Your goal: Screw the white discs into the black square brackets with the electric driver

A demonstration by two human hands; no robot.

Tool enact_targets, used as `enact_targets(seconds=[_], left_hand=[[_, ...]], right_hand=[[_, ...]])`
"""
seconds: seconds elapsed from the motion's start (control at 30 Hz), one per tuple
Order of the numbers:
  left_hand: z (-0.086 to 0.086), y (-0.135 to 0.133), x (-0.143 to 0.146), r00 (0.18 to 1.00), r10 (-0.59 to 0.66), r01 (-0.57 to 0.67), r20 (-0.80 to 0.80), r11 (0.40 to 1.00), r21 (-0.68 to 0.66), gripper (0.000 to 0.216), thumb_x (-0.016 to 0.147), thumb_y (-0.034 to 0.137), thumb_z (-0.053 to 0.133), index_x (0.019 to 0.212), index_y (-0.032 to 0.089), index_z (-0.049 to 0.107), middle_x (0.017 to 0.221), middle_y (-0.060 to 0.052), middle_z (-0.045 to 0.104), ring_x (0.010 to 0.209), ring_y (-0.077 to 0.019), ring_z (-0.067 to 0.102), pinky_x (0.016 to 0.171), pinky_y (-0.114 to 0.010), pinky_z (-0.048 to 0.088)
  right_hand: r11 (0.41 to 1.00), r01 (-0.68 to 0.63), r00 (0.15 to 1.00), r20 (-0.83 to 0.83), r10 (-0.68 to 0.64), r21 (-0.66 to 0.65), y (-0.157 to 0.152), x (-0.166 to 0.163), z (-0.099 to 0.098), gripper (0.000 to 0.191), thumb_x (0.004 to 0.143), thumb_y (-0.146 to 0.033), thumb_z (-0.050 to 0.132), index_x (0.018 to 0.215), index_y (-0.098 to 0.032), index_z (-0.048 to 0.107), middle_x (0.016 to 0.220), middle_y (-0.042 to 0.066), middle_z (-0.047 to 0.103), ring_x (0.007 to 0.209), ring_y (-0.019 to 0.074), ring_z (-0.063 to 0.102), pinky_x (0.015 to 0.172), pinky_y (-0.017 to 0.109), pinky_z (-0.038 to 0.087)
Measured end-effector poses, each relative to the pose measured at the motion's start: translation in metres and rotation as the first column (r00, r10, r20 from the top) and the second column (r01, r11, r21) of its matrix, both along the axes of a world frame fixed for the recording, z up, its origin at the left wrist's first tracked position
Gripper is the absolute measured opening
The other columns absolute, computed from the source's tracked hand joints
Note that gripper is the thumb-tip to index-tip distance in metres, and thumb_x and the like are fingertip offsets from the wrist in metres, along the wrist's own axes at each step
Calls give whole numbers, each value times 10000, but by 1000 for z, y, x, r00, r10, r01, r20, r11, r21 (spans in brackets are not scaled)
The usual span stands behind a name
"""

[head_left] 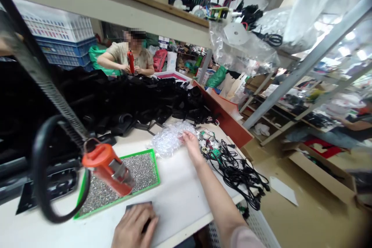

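Note:
My left hand [134,228] lies flat on a small dark plate [139,206] at the near edge of the white table [180,193], fingers spread over it. My right hand [190,142] is stretched far out, its fingers closing on the edge of a clear plastic bag of small parts [170,138]. Just right of that hand lies a heap of small circuit boards [209,144] with black cables [241,172].
An orange electric screwdriver [109,168] hangs on a black cable above a green tray of screws [145,172]. A big pile of black plastic parts [139,99] fills the table behind. Another person [128,56] works at the far side. Shelves stand at right.

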State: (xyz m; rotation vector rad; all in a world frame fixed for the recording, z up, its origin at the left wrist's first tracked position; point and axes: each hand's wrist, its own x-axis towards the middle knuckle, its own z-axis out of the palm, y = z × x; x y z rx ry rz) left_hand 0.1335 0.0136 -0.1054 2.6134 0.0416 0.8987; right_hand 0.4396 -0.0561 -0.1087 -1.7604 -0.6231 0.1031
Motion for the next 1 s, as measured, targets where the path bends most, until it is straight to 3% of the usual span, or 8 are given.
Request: enact_targets(seconds=[0.13,0.2,0.23,0.3,0.37,0.6,0.77,1.0], left_hand=[[4,-9,63,996,68,-70,-49,997,-40,368,890,229,466,1249,213,545,1198,-104,651,1056,-251,630,884,-379,512],[8,-7,99,987,110,-133,-114,966,-222,446,886,222,451,1329,192,486,1342,-130,559,1208,-290,539,991,-446,441],[11,-5,118,976,138,-193,-168,904,-381,476,887,245,463,1359,183,455,1378,-138,525,1253,-298,499,1028,-462,404],[13,4,151,943,162,-324,-291,640,-696,553,882,318,512,1398,159,397,1314,-161,568,1209,-295,538,1011,-450,413],[12,14,179,920,148,-389,-363,445,-807,605,888,375,511,1408,105,360,1136,-178,656,1029,-277,644,872,-404,498],[-6,30,219,939,81,-343,-335,145,-928,352,833,389,579,1054,122,643,802,-58,682,584,-134,638,493,-212,439],[-13,27,218,968,102,-237,-231,53,-970,427,691,491,685,946,149,691,694,-4,662,583,-128,619,541,-223,456],[-19,23,222,984,85,-161,-154,81,-984,407,558,408,766,873,155,713,720,-29,703,643,-154,634,649,-268,489]], right_hand=[[996,-28,1000,-6,29,81,-13,-12,-14,308,824,-407,561,956,-173,713,935,82,741,902,205,681,854,358,531],[993,-64,998,17,63,99,-16,-20,-21,223,782,-340,613,898,-191,732,983,76,742,965,212,669,941,384,494],[991,-78,997,29,75,105,-17,-23,-24,190,770,-309,624,875,-200,738,1002,72,741,989,212,663,971,393,476],[989,-90,995,51,85,115,-18,-27,-28,156,764,-263,626,851,-210,744,1028,67,737,1019,209,654,1006,401,453],[989,-87,995,62,80,123,-18,-28,-32,155,776,-247,614,849,-211,745,1043,71,732,1023,205,653,1005,400,457],[987,-87,996,31,83,133,-16,-27,-32,297,725,-268,678,1012,-210,721,1139,77,690,1071,201,624,950,365,504],[984,-60,995,-74,73,166,-12,-26,-28,369,606,-282,780,965,-204,746,1130,85,694,1072,243,623,925,364,514],[962,27,933,-351,73,270,-8,-25,-29,318,635,-419,756,842,-178,742,826,44,754,795,215,684,757,332,554]])
